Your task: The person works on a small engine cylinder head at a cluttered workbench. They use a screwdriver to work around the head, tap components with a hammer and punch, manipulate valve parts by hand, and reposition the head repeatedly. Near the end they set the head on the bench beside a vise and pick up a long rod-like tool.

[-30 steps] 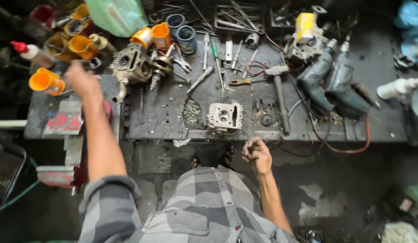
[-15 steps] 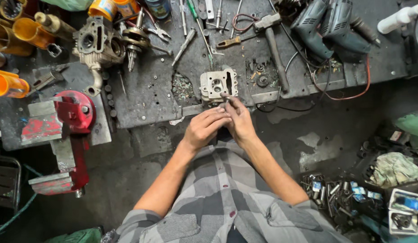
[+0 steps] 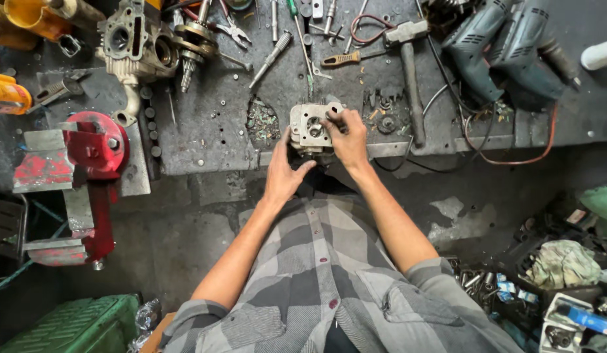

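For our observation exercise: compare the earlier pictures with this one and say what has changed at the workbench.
The left hand came back from the far left of the bench and now grips the small metal engine part at the bench edge. The right hand rose from below the edge onto the part's top. The part, hammer and red vise stayed put.

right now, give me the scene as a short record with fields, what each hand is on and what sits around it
left hand: steadies the near left side of the small metal engine part
right hand: rests on the part's right side, fingertips at its top face
part position: near edge of the workbench
left of it: red bench vise, larger engine casing
right of it: hammer, two power drills
behind it: screwdrivers
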The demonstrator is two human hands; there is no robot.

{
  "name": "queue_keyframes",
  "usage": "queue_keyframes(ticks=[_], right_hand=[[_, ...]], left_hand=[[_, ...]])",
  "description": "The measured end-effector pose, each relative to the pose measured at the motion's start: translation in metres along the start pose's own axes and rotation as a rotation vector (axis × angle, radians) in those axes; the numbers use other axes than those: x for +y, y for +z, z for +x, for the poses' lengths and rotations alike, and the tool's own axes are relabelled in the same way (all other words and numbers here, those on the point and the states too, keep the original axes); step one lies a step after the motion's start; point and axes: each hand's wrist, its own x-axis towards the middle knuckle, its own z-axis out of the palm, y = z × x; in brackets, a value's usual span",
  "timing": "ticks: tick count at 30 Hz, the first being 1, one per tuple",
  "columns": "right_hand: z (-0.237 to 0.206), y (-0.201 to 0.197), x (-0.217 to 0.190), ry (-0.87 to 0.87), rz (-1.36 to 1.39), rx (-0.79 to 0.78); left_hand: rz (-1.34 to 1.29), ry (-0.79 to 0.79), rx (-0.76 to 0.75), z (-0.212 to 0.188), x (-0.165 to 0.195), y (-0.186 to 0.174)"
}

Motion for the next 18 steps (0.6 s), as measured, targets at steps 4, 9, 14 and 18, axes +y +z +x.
queue_keyframes(ticks=[4,9,14,18], right_hand=[[0.001,-0.002,-0.004,-0.146,-0.178,0.018],[0.008,-0.005,-0.009,-0.305,-0.203,0.001],[0.016,-0.011,-0.008,-0.319,-0.179,-0.074],[0.020,-0.015,-0.006,-0.444,-0.136,-0.158]], left_hand=[[-0.009,-0.137,-0.011,0.013,-0.009,0.010],[0.086,-0.076,-0.152,0.037,-0.019,-0.003],[-0.025,0.000,-0.109,0.044,-0.024,-0.005],[-0.015,-0.001,-0.092,0.040,-0.029,-0.001]])
